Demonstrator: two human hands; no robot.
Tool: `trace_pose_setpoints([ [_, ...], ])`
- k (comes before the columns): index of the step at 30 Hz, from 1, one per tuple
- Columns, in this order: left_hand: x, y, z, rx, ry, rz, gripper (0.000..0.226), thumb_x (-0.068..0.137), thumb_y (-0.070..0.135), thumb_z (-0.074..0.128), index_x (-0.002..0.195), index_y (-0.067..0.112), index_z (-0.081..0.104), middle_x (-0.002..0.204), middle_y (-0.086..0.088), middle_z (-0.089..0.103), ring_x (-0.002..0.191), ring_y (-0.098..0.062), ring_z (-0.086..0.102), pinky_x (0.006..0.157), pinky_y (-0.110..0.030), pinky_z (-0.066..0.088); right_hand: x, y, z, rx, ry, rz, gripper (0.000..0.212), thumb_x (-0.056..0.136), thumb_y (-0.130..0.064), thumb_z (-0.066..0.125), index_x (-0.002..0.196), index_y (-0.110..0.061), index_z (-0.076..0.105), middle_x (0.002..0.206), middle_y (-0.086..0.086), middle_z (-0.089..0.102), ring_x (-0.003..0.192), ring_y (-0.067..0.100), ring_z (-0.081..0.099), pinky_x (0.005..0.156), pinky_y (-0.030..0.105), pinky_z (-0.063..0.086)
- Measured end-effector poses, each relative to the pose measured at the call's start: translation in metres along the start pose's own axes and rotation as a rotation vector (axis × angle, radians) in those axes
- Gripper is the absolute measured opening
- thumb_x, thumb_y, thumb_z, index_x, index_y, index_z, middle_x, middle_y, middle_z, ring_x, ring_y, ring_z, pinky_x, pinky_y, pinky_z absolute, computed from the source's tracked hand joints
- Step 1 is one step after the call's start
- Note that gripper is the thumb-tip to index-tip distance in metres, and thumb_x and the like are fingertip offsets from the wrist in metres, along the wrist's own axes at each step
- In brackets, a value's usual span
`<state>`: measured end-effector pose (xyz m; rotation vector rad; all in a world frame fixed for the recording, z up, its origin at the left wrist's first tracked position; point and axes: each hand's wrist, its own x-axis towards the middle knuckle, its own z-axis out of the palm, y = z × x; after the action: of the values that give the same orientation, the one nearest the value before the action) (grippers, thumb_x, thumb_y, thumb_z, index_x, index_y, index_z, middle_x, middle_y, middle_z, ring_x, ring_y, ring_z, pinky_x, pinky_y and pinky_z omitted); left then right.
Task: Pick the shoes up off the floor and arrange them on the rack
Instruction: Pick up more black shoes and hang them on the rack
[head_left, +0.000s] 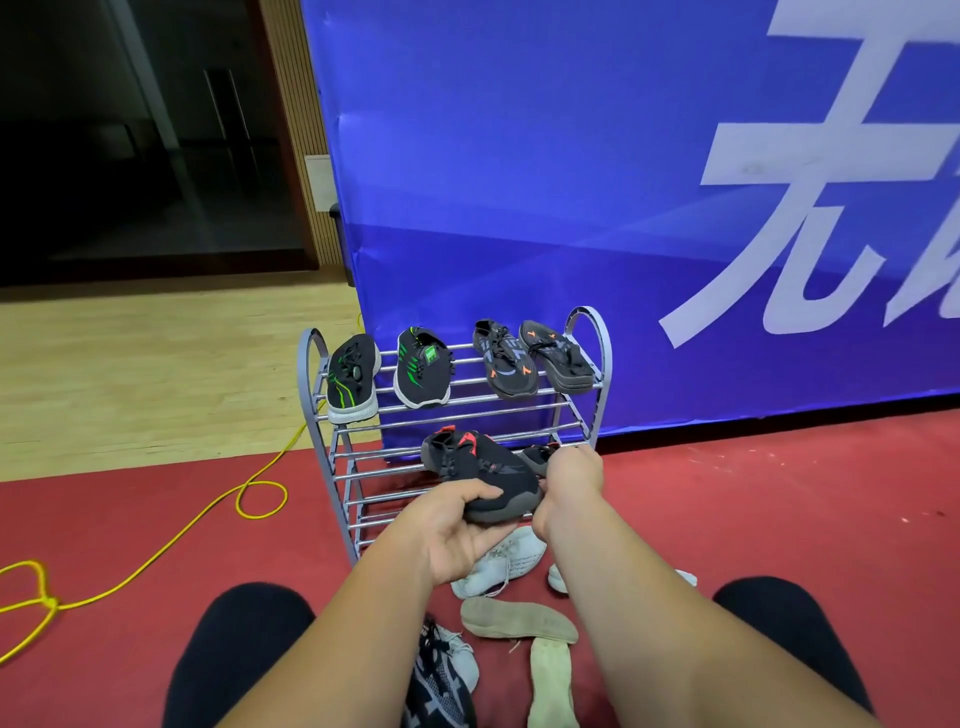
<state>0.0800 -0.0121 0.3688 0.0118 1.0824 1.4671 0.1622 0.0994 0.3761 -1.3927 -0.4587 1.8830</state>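
1. The left hand (457, 530) cups the toe end of a black shoe with red accents (480, 470), fingers curled under its sole, holding it at the second tier of the rack (337, 457)
2. The right hand (569, 480) is closed around the edge of a second dark shoe (537, 454) lying on the same tier, just right of the first; most of that shoe is hidden behind the hand
3. The top tier carries four shoes leaning toe-down: a black shoe with green stripes (350, 376) at the left, its mate (423, 369) beside it, then a black shoe with orange marks (501, 361) and another like it (556, 356) at the right
4. On the red floor (779, 509) below the arms lie a white shoe (501, 564), a second white shoe (558, 577) mostly hidden by the right forearm, two pale insoles (519, 618) and a grey and black knit shoe (441, 680)
5. A yellow cable (208, 525) loops across the floor to the left of the rack
6. A blue banner (571, 182) with large white characters stands directly behind the rack
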Motion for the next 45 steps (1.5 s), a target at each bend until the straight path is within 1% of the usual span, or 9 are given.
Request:
trace_pose_setpoints([
  [4,-0.004,0.012,-0.004,0.095,0.066,-0.008,0.018,0.093,-0.005,0.053,0.107,-0.003,0.064,0.081,-0.015,0.076,0.067,-0.023,0.075,0.062,-0.034,0.064,0.004,0.002,-0.003,-0.141,-0.029,-0.076,0.078,0.097,-0.006,0.040,0.157,-0.049,0.016,0.097,0.009,0.067,0.053,0.015,0.050,0.041,0.022,0.047],
  [9,-0.003,0.024,-0.025,0.229,0.177,-0.039,0.020,0.093,-0.002,0.054,0.110,0.000,0.063,0.080,-0.013,0.075,0.075,-0.023,0.073,0.056,-0.033,0.063,0.014,-0.002,-0.014,-0.217,-0.060,-0.034,0.041,0.094,-0.007,0.046,0.134,-0.012,0.055,0.094,0.013,0.062,0.064,0.018,0.055,0.056,0.033,0.057],
  [16,0.012,0.033,-0.069,0.247,0.302,-0.047,0.023,0.090,-0.001,0.055,0.109,0.006,0.063,0.073,-0.007,0.075,0.054,-0.018,0.073,0.045,-0.028,0.057,0.044,-0.006,-0.046,-0.205,-0.128,-0.065,0.025,0.089,-0.008,0.048,0.112,-0.010,0.058,0.080,0.009,0.055,0.056,0.018,0.048,0.053,0.029,0.052],
  [20,0.036,0.028,-0.085,0.250,0.380,-0.058,0.017,0.094,0.003,0.053,0.107,0.010,0.060,0.064,-0.004,0.072,0.047,-0.015,0.069,0.041,-0.025,0.054,0.061,0.024,-0.085,-0.311,-0.328,0.178,0.016,0.085,-0.007,0.047,0.095,-0.013,0.057,0.068,0.003,0.053,0.057,0.019,0.046,0.077,0.039,0.052],
  [23,0.057,0.021,-0.092,0.270,0.414,-0.095,0.021,0.097,0.003,0.051,0.115,0.009,0.059,0.077,-0.007,0.069,0.058,-0.017,0.067,0.039,-0.024,0.053,0.088,0.036,-0.093,-0.250,-0.300,0.216,0.019,0.080,-0.004,0.047,0.094,-0.012,0.059,0.065,0.004,0.054,0.057,0.019,0.040,0.075,0.038,0.049],
  [32,0.137,0.031,-0.083,0.217,0.383,-0.074,0.025,0.099,-0.001,0.051,0.123,0.001,0.059,0.088,-0.016,0.074,0.053,-0.025,0.073,0.044,-0.029,0.056,0.157,0.004,-0.061,-0.367,-0.209,0.067,0.013,0.093,-0.008,0.044,0.092,-0.013,0.056,0.068,0.003,0.048,0.052,0.017,0.033,0.055,0.030,0.042],
  [37,0.200,0.043,-0.069,0.229,0.348,-0.070,0.032,0.097,0.000,0.054,0.128,0.004,0.061,0.096,-0.015,0.077,0.081,-0.029,0.074,0.062,-0.036,0.064,0.210,-0.022,-0.042,-0.371,-0.304,0.027,0.029,0.096,-0.006,0.047,0.117,-0.016,0.065,0.078,0.009,0.062,0.055,0.020,0.050,0.069,0.037,0.056],
  [41,0.245,0.048,-0.050,0.224,0.346,-0.070,0.032,0.097,-0.001,0.053,0.127,0.006,0.061,0.097,-0.014,0.078,0.077,-0.028,0.076,0.055,-0.036,0.062,0.243,-0.035,-0.029,-0.371,-0.342,0.036,0.041,0.100,-0.005,0.048,0.131,-0.026,0.065,0.097,0.010,0.068,0.070,0.023,0.056,0.075,0.038,0.057],
  [45,0.284,0.040,-0.041,0.226,0.326,-0.048,0.046,0.093,-0.002,0.058,0.136,0.013,0.058,0.113,-0.013,0.076,0.100,-0.034,0.075,0.075,-0.044,0.062,0.274,-0.034,-0.022,-0.310,-0.303,0.034,0.044,0.101,-0.005,0.048,0.134,-0.030,0.062,0.100,0.007,0.066,0.074,0.024,0.056,0.073,0.036,0.057],
])
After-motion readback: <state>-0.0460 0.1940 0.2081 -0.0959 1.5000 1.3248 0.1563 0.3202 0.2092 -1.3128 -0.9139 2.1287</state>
